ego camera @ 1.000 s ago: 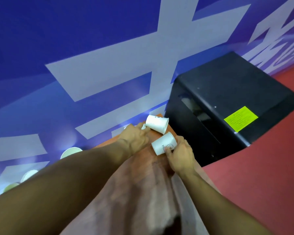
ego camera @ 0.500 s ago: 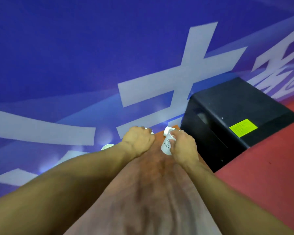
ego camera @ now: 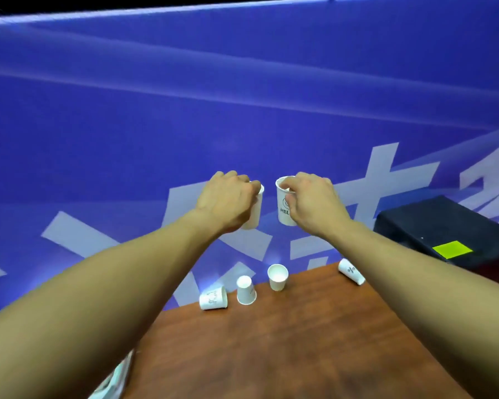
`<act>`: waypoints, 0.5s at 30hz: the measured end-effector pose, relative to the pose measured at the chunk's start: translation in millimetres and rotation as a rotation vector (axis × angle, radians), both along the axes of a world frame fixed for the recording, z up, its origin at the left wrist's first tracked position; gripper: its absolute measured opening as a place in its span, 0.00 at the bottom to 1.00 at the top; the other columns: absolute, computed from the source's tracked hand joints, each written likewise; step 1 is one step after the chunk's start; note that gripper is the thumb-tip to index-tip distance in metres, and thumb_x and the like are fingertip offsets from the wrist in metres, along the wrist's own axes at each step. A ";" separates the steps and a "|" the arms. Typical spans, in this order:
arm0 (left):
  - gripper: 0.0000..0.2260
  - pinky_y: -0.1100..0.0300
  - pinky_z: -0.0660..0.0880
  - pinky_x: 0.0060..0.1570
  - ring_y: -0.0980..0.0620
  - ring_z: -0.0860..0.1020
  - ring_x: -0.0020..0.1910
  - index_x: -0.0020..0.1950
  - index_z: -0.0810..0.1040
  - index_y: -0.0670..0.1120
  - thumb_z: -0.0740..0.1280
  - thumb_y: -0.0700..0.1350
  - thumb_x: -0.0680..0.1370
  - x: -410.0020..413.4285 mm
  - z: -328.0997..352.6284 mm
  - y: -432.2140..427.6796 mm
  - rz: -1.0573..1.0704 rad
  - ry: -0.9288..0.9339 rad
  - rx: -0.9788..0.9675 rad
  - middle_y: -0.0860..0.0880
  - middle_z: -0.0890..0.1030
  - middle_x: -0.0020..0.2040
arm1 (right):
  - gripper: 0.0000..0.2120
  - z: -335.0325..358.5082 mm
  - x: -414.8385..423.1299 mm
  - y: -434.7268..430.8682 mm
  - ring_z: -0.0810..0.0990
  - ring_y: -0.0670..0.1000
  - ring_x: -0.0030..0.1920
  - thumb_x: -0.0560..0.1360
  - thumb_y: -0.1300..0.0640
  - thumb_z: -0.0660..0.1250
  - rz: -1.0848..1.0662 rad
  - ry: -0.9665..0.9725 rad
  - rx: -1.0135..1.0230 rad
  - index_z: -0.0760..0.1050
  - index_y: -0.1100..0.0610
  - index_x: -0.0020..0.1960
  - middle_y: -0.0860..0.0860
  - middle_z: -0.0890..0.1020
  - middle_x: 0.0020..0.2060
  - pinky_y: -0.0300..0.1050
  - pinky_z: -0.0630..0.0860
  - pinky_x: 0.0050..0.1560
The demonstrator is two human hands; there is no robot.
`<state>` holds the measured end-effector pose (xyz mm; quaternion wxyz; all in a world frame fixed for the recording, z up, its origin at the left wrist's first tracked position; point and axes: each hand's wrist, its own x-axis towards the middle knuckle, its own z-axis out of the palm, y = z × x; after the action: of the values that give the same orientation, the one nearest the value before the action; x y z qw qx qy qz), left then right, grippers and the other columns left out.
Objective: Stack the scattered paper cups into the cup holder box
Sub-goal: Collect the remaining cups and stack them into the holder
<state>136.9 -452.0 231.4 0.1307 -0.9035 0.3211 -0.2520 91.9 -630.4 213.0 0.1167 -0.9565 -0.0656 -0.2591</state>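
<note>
Though largely behind left hand (ego camera: 228, 201), cup (ego camera: 256, 210)

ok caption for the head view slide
Left hand and right hand each hold a paper cup aloft; four cups sit scattered on the wooden table

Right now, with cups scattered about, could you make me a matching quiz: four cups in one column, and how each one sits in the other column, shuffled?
Column one:
1. cup printed HEL
2. leftmost tabletop cup
3. second tabletop cup from left
4. third tabletop cup from left

Column two:
A. standing mouth up
B. held in the air by the right hand
C. lying on its side
D. standing upside down

Pairs: 1-B, 2-C, 3-D, 4-A.
</note>
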 end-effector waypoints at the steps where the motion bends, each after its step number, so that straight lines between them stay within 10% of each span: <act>1: 0.09 0.55 0.66 0.41 0.46 0.75 0.45 0.58 0.75 0.49 0.59 0.46 0.80 -10.3 13.4 21.4 0.017 -0.016 -0.012 0.48 0.79 0.47 | 0.14 14.8 -6.5 19.8 0.76 0.56 0.51 0.78 0.56 0.60 0.026 -0.008 -0.012 0.75 0.50 0.63 0.52 0.79 0.51 0.49 0.69 0.52; 15: 0.09 0.57 0.60 0.33 0.47 0.71 0.37 0.55 0.76 0.47 0.58 0.47 0.81 -150.0 104.2 281.3 0.331 -0.194 -0.108 0.48 0.78 0.45 | 0.13 116.0 -90.0 289.4 0.78 0.55 0.47 0.79 0.55 0.59 0.399 -0.212 -0.071 0.77 0.53 0.60 0.52 0.79 0.47 0.48 0.74 0.48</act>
<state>-13.1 -170.6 335.6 0.1523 -0.9211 0.1402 -0.3297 1.9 -341.0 329.0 0.1244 -0.8955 -0.2747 -0.3273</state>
